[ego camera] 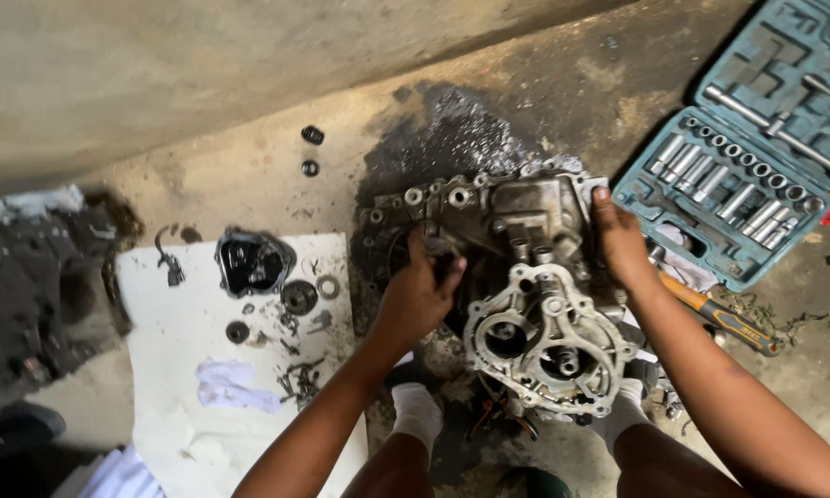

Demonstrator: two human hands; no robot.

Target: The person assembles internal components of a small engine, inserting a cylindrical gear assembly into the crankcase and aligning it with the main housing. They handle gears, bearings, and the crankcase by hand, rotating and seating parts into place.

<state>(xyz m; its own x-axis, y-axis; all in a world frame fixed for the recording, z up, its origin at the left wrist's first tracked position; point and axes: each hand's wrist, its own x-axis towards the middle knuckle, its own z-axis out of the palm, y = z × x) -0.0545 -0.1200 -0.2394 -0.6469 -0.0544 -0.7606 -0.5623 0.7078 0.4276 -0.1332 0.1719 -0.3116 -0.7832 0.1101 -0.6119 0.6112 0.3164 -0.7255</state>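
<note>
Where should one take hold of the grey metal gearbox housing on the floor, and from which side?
Probably with two hands on opposite sides of the gearbox housing, as shown: the right hand grips its far right edge, and the left hand holds the recess on its left side. It looks bulky, irregular and oily, with a round flange in front, so one-sided grips may slip.

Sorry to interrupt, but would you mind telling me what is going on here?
A person sits on the floor over a grimy metal gearbox housing. The left hand reaches into its left side; the right hand grips its right edge. Small removed parts lie on a white sheet to the left, and an open socket set sits to the right.
</note>
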